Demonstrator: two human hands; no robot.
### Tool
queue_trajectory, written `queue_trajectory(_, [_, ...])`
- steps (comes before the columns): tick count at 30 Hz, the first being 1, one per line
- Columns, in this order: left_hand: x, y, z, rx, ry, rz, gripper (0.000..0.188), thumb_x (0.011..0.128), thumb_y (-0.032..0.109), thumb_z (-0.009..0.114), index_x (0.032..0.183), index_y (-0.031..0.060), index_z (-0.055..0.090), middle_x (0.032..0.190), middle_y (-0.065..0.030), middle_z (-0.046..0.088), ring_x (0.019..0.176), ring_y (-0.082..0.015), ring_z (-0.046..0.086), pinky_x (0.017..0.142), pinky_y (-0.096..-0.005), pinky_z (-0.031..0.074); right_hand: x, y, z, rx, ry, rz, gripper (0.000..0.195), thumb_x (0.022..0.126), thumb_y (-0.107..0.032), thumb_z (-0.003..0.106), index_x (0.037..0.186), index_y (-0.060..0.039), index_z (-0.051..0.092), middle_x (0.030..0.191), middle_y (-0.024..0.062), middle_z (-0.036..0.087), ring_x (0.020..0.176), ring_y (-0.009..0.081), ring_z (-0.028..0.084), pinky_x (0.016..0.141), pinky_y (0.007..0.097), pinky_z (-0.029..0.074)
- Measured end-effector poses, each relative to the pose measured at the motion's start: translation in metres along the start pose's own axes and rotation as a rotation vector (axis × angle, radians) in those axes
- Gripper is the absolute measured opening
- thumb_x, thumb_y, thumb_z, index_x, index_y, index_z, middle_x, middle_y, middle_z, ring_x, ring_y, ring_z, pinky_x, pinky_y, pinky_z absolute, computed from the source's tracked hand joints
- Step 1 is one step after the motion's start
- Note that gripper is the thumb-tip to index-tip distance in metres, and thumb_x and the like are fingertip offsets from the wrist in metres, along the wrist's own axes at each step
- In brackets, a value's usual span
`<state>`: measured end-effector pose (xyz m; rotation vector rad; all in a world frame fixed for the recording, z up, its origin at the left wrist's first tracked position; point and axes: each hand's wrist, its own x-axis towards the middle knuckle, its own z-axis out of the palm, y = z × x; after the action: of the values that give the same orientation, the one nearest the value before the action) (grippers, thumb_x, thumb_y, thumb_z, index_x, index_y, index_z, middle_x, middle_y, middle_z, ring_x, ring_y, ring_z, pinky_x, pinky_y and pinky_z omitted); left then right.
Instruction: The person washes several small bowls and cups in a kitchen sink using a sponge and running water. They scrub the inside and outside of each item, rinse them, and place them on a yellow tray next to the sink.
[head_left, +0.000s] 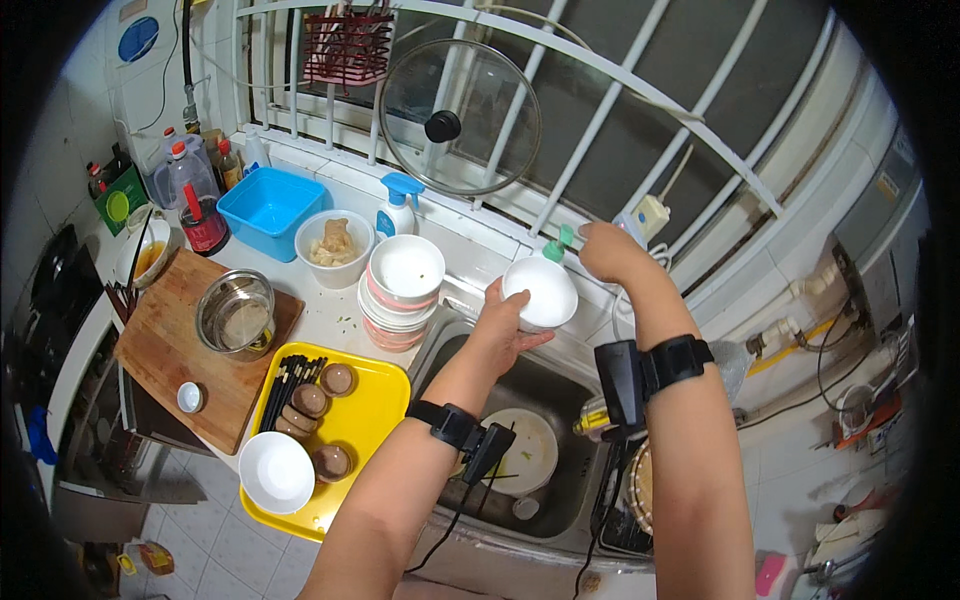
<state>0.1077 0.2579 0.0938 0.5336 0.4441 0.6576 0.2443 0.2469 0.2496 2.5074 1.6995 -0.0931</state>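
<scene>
My left hand (504, 322) grips a white bowl (541, 291) by its left side, tilted above the back edge of the steel sink (577, 390). Just behind that bowl is the green pump top (557, 244) of a dispenser, its body hidden by the bowl. Beside the pump, on its right, is my right hand (609, 253); whether its fingertips touch anything I cannot tell. A large white bowl (525, 450) with food scraps lies in the sink. To the left, white and pink bowls stand stacked (407, 271) on the counter.
A yellow tray (375, 390) bears black chopsticks, several brown cups and a white bowl (276, 472). Farther left, a wooden cutting board (161, 330) holds a steel pot (235, 311) and a small cup (190, 397). A blue basin (271, 214) and spray bottle (395, 217) stand behind; a glass lid (480, 112) leans against window bars.
</scene>
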Motion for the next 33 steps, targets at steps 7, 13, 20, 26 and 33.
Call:
queue_trajectory(7, [0.037, 0.010, 0.008, -0.002, 0.012, -0.052, 0.070, 0.097, 0.017, 0.053, 0.152, 0.0232, 0.010, 0.144, -0.0178, 0.036, 0.119, -0.0397, 0.054, 0.083, -0.0500, 0.059, 0.046, 0.030, 0.037, 0.092, 0.058, -0.160, 0.045, 0.081, -0.006, 0.051, 0.125, -0.0029, 0.064, 0.117, 0.0264, 0.064, 0.110, 0.0409, 0.062, 0.097, 0.0416, 0.048])
queue_trajectory(13, [0.050, 0.010, 0.007, -0.026, 0.005, -0.052, 0.062, 0.099, 0.017, 0.052, 0.149, 0.0210, 0.017, 0.141, -0.0171, 0.040, 0.117, -0.0369, 0.058, 0.088, -0.0510, 0.058, 0.049, 0.031, 0.040, 0.069, 0.033, -0.145, 0.046, 0.082, -0.005, 0.051, 0.126, -0.0051, 0.064, 0.117, 0.0259, 0.065, 0.109, 0.0403, 0.062, 0.096, 0.0402, 0.049])
queue_trajectory(20, [0.049, 0.012, 0.015, -0.049, 0.000, -0.079, 0.060, 0.101, 0.020, 0.050, 0.150, 0.0236, 0.016, 0.142, -0.0154, 0.040, 0.118, -0.0365, 0.056, 0.089, -0.0524, 0.056, 0.037, 0.015, 0.033, 0.004, -0.050, -0.070, 0.049, 0.082, -0.007, 0.051, 0.130, -0.0029, 0.061, 0.123, 0.0259, 0.062, 0.113, 0.0395, 0.061, 0.098, 0.0416, 0.048])
queue_trajectory(26, [0.023, 0.005, -0.006, -0.066, -0.003, -0.012, 0.064, 0.103, 0.032, 0.047, 0.153, 0.0278, 0.008, 0.144, -0.0164, 0.037, 0.117, -0.0368, 0.054, 0.084, -0.0503, 0.056, -0.008, -0.023, 0.030, 0.002, 0.000, -0.084, 0.063, 0.082, -0.002, 0.049, 0.144, 0.0052, 0.038, 0.151, 0.0286, 0.034, 0.129, 0.0409, 0.050, 0.109, 0.0372, 0.041])
queue_trajectory(33, [-0.067, -0.021, -0.018, 0.021, 0.046, -0.041, 0.059, 0.103, 0.042, 0.045, 0.152, 0.0297, 0.014, 0.142, -0.0138, 0.039, 0.123, -0.0329, 0.049, 0.086, -0.0510, 0.054, -0.182, -0.051, 0.119, -0.027, 0.218, -0.332, 0.066, 0.076, -0.004, 0.059, 0.138, 0.0114, 0.042, 0.145, 0.0292, 0.041, 0.137, 0.0379, 0.040, 0.115, 0.0491, 0.029])
